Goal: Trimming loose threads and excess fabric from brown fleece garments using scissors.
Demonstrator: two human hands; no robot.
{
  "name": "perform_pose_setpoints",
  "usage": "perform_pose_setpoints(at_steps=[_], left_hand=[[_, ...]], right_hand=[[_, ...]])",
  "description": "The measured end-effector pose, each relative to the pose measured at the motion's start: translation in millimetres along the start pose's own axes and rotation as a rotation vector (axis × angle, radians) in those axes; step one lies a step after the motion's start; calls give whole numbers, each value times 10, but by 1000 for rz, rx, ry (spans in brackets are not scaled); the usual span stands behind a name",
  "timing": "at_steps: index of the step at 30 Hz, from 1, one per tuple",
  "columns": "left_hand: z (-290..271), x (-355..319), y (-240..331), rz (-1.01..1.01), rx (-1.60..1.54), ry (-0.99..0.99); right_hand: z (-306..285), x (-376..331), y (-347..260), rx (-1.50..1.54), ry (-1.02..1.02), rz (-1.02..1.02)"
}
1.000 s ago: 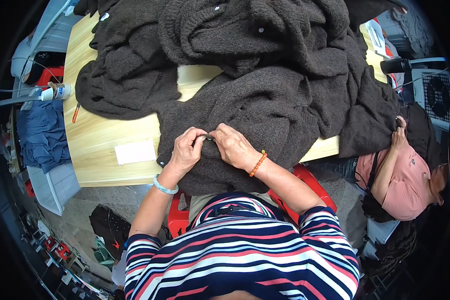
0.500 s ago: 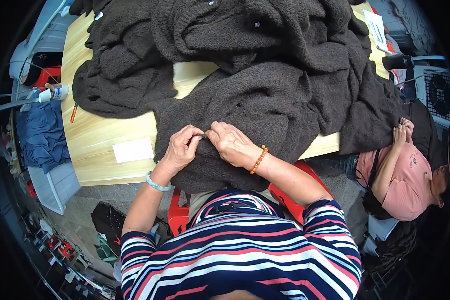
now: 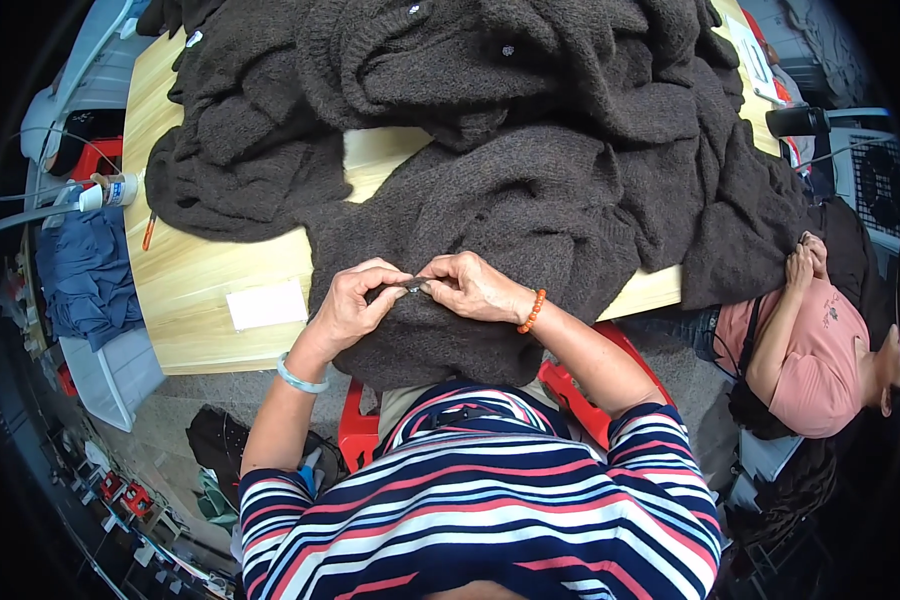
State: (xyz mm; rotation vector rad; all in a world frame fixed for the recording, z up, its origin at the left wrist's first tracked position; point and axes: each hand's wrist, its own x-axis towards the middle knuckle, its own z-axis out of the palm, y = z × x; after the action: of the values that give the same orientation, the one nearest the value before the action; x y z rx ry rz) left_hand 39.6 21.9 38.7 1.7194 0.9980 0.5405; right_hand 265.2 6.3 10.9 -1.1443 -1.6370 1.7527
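Note:
A dark brown knitted garment lies across the near part of the table and hangs over its front edge toward my lap. My left hand, below a pale bangle, pinches a bit of the knit between thumb and fingers. Close beside it my right hand, with an orange bead bracelet at the wrist, pinches the same bit. Between the fingertips shows a small shiny spot, too small to name. Behind lies a heap of more dark brown knitwear with small light round spots on it.
On the light wood table lie a white paper, an orange pen and a small white jar. A bin with blue cloth stands left. At right a co-worker in pink handles the knitwear's edge. A black lamp head juts in.
Both hands have come slightly lower, and my right hand has turned so its thumb and fingertips meet the left ones. A shiny spot now shows between them. The co-worker's head has turned.

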Motion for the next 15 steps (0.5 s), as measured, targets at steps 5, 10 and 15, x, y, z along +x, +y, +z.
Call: perform_pose_setpoints(at_steps=[5, 10, 15], left_hand=[[5, 1, 12, -28, -8, -20], [-34, 5, -31, 6, -42, -73], [-57, 43, 28, 23, -55, -119]], right_hand=[[-14, -16, -9, -20, -39, 13], [-28, -52, -73, -64, -53, -56], [-78, -77, -119, -33, -103, -14]])
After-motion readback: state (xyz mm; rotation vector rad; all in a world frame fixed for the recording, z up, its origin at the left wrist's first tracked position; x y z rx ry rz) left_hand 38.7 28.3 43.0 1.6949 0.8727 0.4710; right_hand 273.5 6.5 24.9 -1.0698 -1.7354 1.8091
